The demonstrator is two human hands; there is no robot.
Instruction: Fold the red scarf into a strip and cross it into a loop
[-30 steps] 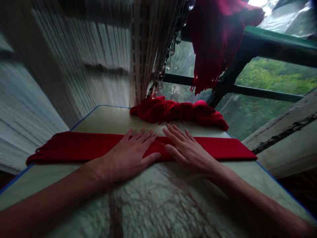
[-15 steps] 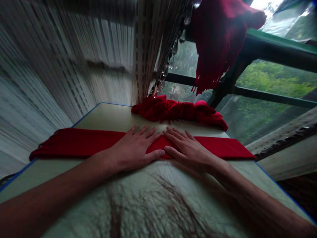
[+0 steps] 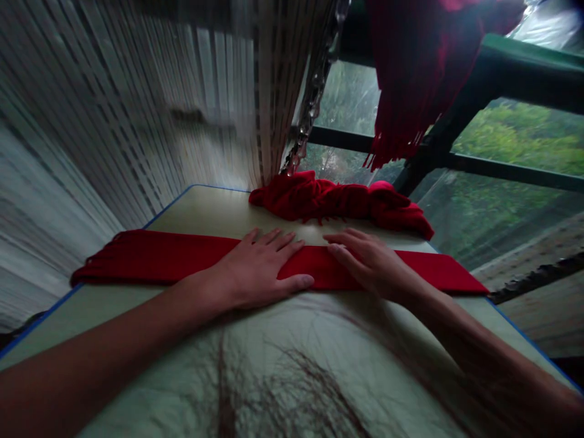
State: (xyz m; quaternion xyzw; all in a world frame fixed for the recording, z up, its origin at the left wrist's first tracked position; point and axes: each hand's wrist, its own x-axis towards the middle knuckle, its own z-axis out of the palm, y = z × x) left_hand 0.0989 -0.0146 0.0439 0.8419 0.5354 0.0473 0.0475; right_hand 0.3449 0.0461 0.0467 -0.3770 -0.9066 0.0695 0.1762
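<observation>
A long folded red cloth band [image 3: 150,258] lies across the pale green table [image 3: 205,213], and its fringed end points left. My left hand [image 3: 258,271] rests flat on the band with fingers spread. My right hand [image 3: 369,264] lies on the band too, its fingertips near the far edge. Neither hand grips it. A gap of band shows between them. Beyond the hands, a bunched red cloth [image 3: 337,204] sits near the table's far edge, not touching them.
A pleated pale curtain [image 3: 182,91] fills the left side, with a strand of glass beads [image 3: 305,121] at its edge. A red fringed cloth [image 3: 415,67] hangs over a green-topped railing [image 3: 515,76] at the upper right. Foliage shows through the window beyond. The table has a blue edge.
My right hand has slid rightward along the band, away from my left hand, widening the gap between them. My left hand stays nearly in place. The view has shifted slightly.
</observation>
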